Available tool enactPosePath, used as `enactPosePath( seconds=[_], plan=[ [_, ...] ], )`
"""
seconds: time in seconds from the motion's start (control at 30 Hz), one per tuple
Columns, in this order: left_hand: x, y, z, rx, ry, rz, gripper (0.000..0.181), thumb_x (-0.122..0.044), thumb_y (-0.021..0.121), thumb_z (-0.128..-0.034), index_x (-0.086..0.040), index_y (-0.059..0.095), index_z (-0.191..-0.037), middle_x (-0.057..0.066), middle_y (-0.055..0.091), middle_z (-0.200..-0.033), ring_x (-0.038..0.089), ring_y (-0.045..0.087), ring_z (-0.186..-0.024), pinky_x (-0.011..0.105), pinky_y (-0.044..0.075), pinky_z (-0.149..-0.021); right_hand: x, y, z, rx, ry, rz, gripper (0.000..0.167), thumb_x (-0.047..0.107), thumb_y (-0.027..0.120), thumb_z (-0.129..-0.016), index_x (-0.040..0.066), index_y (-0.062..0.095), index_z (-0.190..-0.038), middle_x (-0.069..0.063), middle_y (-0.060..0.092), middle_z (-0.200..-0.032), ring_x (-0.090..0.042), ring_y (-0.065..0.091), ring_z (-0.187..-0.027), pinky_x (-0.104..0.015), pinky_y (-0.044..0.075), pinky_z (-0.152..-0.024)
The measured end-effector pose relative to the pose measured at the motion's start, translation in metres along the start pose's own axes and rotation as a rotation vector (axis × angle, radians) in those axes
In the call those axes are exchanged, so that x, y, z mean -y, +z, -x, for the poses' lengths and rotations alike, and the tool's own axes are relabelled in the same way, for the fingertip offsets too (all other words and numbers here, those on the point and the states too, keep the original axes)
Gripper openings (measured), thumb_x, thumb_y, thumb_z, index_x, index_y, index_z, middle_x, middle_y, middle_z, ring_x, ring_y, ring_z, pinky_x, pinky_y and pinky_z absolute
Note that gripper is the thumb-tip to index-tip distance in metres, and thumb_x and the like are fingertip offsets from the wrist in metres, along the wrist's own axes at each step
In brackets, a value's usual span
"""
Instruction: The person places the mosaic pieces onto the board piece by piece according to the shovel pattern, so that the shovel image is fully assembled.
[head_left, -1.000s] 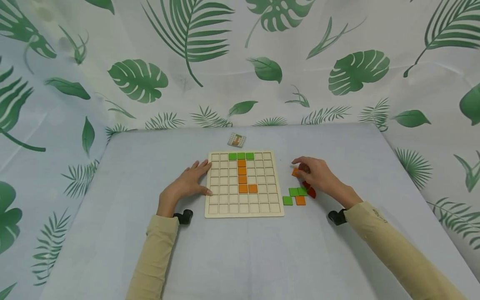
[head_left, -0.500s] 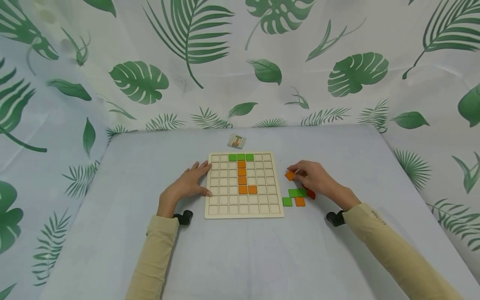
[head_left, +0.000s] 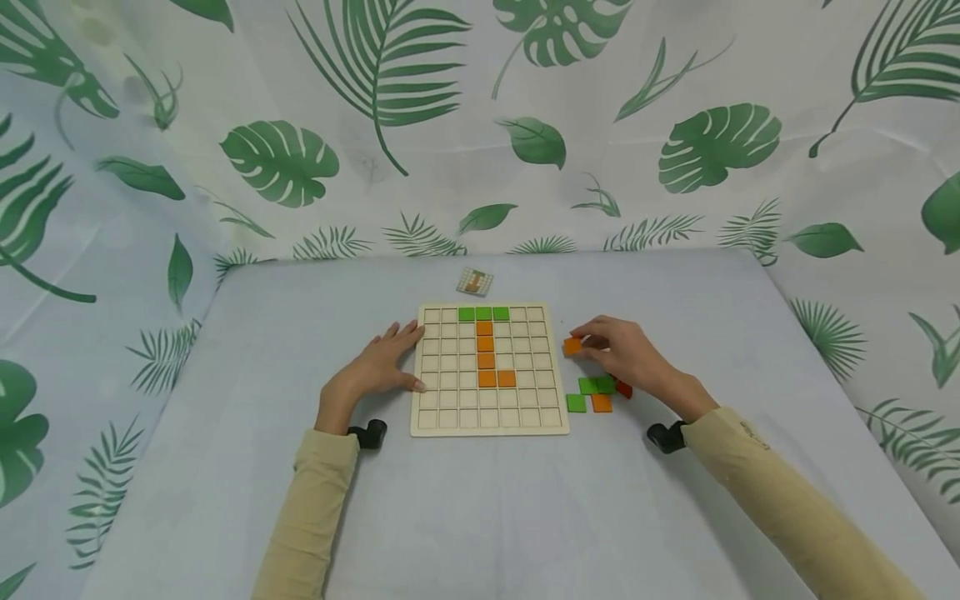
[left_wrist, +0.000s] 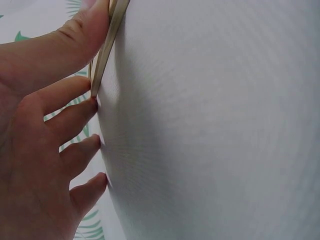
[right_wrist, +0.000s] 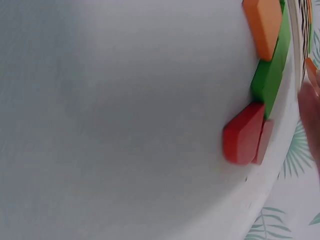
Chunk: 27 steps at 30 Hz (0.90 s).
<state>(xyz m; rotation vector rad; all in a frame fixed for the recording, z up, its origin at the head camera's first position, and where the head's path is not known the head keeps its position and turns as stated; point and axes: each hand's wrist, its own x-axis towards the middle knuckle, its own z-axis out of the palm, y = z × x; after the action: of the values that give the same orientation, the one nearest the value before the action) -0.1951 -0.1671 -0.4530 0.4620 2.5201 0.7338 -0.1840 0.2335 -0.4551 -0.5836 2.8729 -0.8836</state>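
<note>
A pale wooden grid board (head_left: 455, 400) lies mid-table, with a row of green square tiles (head_left: 483, 314) at its far edge and several orange tiles (head_left: 486, 343) in a column below, plus one beside the column's near end. My left hand (head_left: 377, 364) rests at the board's left edge with fingers spread; the left wrist view shows thumb and fingertips touching the edge (left_wrist: 106, 55). Just right of the board, my right hand (head_left: 626, 350) pinches an orange square tile (head_left: 573, 347) between thumb and fingers. In the right wrist view only part of that hand (right_wrist: 311, 117) shows.
Right of the board lie loose green tiles (head_left: 588, 386), an orange tile (head_left: 602, 403) and red pieces (head_left: 624, 388), partly hidden by the right hand. A small patterned card (head_left: 475, 281) lies behind the board. Leaf-printed cloth (head_left: 450, 192) hangs at the table's back.
My right hand has taken the orange tile from beside the red pieces and moved it left, close to the board's right edge. The left hand stays where it was.
</note>
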Motion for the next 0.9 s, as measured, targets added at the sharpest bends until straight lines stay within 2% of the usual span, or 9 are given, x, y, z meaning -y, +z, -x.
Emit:
enactPosePath(
  seconds=[0.13,0.37,0.6,0.9],
  plan=[
    [-0.001,-0.001,0.001,0.003,-0.001,0.006,0.1,-0.024,0.081,-0.0887,-0.005,0.02,-0.165,0.014,0.011,-0.173,0.039,0.001,-0.16,0.056,0.004,-0.131,0.004,0.001,-0.001,-0.014,-0.022,-0.017,0.029,0.001,0.075,-0.091,-0.003,0.073,-0.12,-0.016,0.072,-0.113,-0.03,0.072,-0.097,-0.048,0.062,-0.089],
    [0.0,0.0,0.0,0.013,0.0,-0.002,0.1,-0.024,0.081,-0.0893,-0.005,0.019,-0.165,0.014,0.009,-0.173,0.039,0.0,-0.16,0.056,0.003,-0.131,0.013,0.007,-0.002,0.007,-0.032,-0.08,0.027,0.003,0.076,-0.092,-0.004,0.074,-0.118,-0.016,0.073,-0.113,-0.029,0.071,-0.097,-0.048,0.061,-0.09],
    [0.001,0.001,0.0,0.009,-0.003,-0.004,0.1,-0.024,0.081,-0.0891,-0.006,0.019,-0.165,0.013,0.009,-0.173,0.039,0.0,-0.16,0.055,0.003,-0.131,0.021,0.013,-0.006,0.026,-0.031,-0.074,0.029,0.008,0.077,-0.091,-0.001,0.074,-0.118,-0.013,0.074,-0.111,-0.027,0.071,-0.098,-0.048,0.061,-0.091],
    [0.001,0.001,-0.002,0.016,-0.009,-0.006,0.1,-0.024,0.081,-0.0893,-0.006,0.018,-0.165,0.013,0.009,-0.173,0.039,-0.001,-0.16,0.056,0.003,-0.131,0.028,0.02,-0.013,0.045,-0.07,-0.075,0.027,0.008,0.078,-0.091,0.001,0.076,-0.117,-0.009,0.075,-0.111,-0.024,0.071,-0.099,-0.044,0.062,-0.093]
  ],
)
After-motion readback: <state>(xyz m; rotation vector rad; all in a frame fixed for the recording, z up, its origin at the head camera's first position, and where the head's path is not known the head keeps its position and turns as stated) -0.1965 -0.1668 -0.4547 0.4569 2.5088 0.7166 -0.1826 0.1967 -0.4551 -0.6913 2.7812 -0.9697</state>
